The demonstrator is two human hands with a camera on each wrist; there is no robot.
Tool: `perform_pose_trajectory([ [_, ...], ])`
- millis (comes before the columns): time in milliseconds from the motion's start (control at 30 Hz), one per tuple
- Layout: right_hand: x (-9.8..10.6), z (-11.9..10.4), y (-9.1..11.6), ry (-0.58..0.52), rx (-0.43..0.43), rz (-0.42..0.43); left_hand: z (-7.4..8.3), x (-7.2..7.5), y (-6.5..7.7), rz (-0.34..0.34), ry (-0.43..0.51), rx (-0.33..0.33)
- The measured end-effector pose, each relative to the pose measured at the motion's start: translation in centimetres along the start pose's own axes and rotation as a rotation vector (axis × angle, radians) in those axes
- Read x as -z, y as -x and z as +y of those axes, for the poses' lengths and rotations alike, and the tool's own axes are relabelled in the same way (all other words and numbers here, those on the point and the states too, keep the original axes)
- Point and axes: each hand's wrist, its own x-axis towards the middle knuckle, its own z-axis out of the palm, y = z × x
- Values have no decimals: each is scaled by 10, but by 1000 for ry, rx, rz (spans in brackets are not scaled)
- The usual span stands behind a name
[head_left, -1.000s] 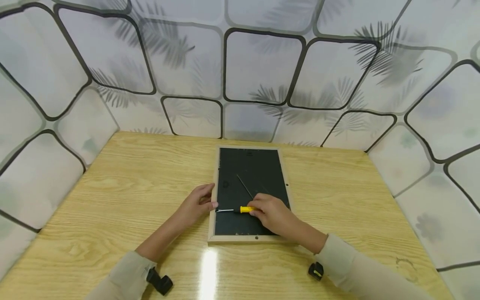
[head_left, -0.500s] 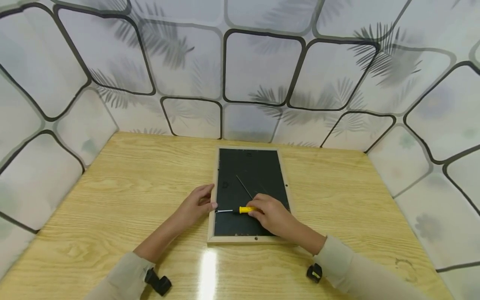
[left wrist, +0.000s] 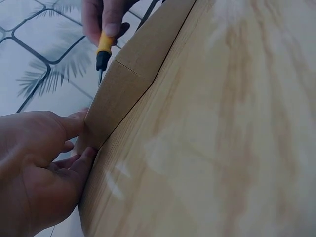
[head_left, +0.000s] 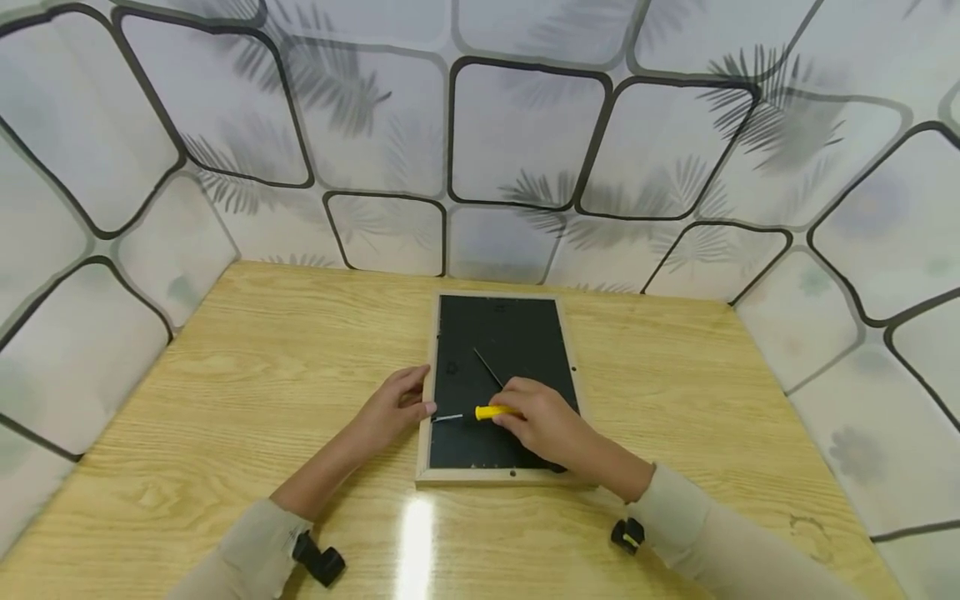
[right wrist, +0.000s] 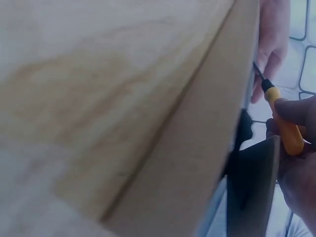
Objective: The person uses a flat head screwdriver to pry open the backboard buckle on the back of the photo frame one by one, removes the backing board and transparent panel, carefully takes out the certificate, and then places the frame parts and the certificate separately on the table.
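A wooden picture frame lies with its black back panel up. My right hand grips a screwdriver by its yellow handle. The metal shaft runs left across the panel, its tip at the frame's left edge beside my left thumb. My left hand rests relaxed against that edge, thumb at the top and fingers along the side, as the left wrist view also shows. A thin dark strip stretches up and left from my right hand. In the right wrist view a dark flat piece stands out from the back.
The frame lies on a wood-grain table. A patterned fabric wall rises behind the table and on both sides. Black wrist cameras hang at the left cuff and the right cuff.
My right hand has shifted slightly up and its grip on the screwdriver handle has turned a little; the tip stays at the left edge. My left hand has hardly moved.
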Motion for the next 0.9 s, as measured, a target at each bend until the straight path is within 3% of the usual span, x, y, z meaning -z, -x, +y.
perform_pose_trajectory([
  [300, 8, -8, -14, -30, -75, -51, 0, 0, 1, 5, -1, -7],
  [500, 11, -9, -17, -202, -182, -60, 0, 0, 0, 14, -33, -15],
  [900, 6, -18, -26, -425, -287, -19, 3, 1, 0, 21, -49, -4],
])
